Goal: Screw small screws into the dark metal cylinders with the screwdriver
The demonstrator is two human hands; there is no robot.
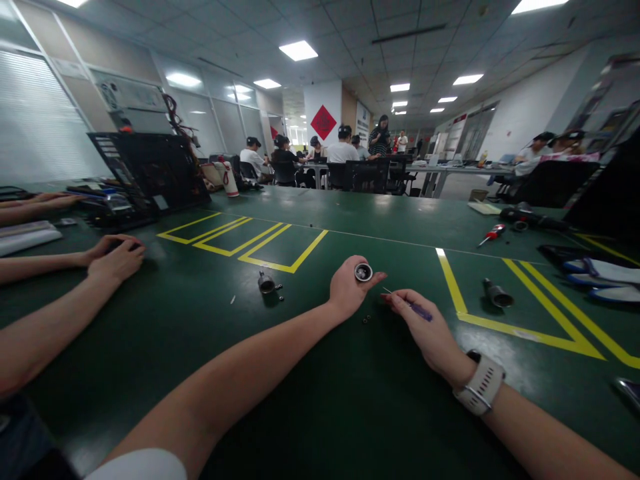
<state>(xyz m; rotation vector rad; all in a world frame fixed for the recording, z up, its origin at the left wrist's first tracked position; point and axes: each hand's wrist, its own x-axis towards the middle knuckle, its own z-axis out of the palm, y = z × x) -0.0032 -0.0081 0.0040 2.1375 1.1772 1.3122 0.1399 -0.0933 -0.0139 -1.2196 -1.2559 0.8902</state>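
Note:
My left hand is closed around a round metal housing, its open end turned toward me. In my right hand is a small screwdriver with a purple handle, its thin shaft pointing toward the housing but apart from it. Below the hands, small dark nut-like parts lie on the green table. A similar metal housing rests to the left, with small parts beside it. Another metal housing lies on its side within the yellow tape at the right.
Another person's hands hold a dark object at the left. Yellow tape marks the table. A red screwdriver, a black power tool and blue-white gloves lie at the right. A dark equipment frame stands back left.

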